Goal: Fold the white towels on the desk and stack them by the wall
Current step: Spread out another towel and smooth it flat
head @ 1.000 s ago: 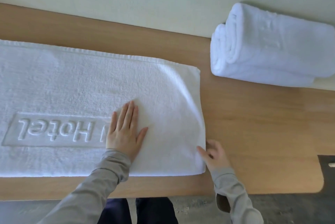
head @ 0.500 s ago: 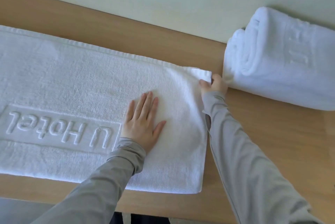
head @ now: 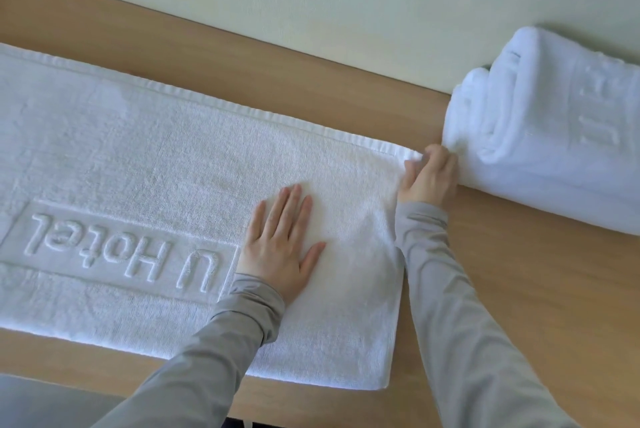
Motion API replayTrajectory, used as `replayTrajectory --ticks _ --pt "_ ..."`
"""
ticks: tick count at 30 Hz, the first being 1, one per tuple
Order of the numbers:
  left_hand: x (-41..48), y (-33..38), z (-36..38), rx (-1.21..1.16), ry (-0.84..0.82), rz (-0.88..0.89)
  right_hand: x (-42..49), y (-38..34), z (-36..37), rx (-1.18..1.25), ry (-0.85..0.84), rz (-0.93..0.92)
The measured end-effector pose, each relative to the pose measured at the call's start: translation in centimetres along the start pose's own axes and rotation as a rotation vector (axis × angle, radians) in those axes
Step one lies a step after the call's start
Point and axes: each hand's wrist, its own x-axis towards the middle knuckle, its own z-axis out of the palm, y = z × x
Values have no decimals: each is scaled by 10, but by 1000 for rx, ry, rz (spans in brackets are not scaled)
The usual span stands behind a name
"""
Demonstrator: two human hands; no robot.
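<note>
A white towel [head: 145, 185] with a raised "U Hotel" mark lies flat along the wooden desk [head: 519, 289], running off the left edge of view. My left hand [head: 280, 247] rests flat on it, fingers spread, just right of the lettering. My right hand [head: 429, 178] pinches the towel's far right corner between thumb and fingers. Two folded white towels [head: 554, 136] are stacked against the wall [head: 346, 5] at the right, almost touching my right hand.
The desk's near edge runs along the bottom of view, with the grey floor below it at the lower left. Bare wood shows between the flat towel and the wall, and at the lower right.
My right hand went from the towel's near right corner up to its far right corner and gripped it. My left hand stayed flat on the towel. The view has shifted slightly.
</note>
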Motion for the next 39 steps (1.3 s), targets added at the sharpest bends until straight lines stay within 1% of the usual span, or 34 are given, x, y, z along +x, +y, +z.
replayTrajectory --ticks 1,2,3,4,5,6,7,8,12,14,15,16,18,20,22,24,27,29,30,32,34,39 --pt "1 0 -1 0 0 -4 -11 -8 -3 16 56 -95" --pt "1 0 -1 2 2 -6 -26 -18 -3 77 64 -236" --pt "1 1 -1 3 5 -5 -45 -30 -1 163 4 -417" --pt "1 2 -2 2 6 -3 -66 -41 3 219 -119 -610" --pt "1 3 -2 -1 6 -5 -85 -47 8 211 -256 -768" --pt "1 3 -2 -5 6 -10 -96 -48 11 157 -367 -864" --pt "1 3 -1 -5 7 -12 -94 -43 14 93 -437 -886" --pt "1 2 0 -1 8 -8 -83 -32 16 35 -471 -846" --pt "1 0 2 2 23 0 -13 18 17 -148 -483 -599" --pt "0 -1 3 5 23 0 8 26 16 -223 -510 -479" --pt "0 -1 3 7 25 -1 10 25 16 -258 -497 -447" --pt "0 -1 4 10 26 -1 8 20 15 -271 -462 -440" --pt "0 -1 4 10 25 -2 -10 6 11 -214 -379 -475" --pt "1 -1 4 4 26 -4 -41 -3 8 -146 -402 -570" --pt "1 -1 4 -4 22 0 -67 3 7 -164 -467 -617" --pt "1 -1 4 -12 13 0 -70 19 5 -175 -479 -529" --pt "1 -1 5 -20 -5 2 -68 28 -4 -242 -430 -377" --pt "2 -2 5 -20 -7 11 -84 15 -13 -192 -374 -378" --pt "1 -2 6 -23 -6 12 -99 8 -17 -147 -380 -416" --pt "0 -2 7 -36 -8 12 -140 3 -22 -131 -433 -528" --pt "1 -3 7 -32 -6 16 -171 14 -26 -196 -470 -565" --pt "1 -1 5 -32 -2 15 -187 47 -42 -210 -536 -376"
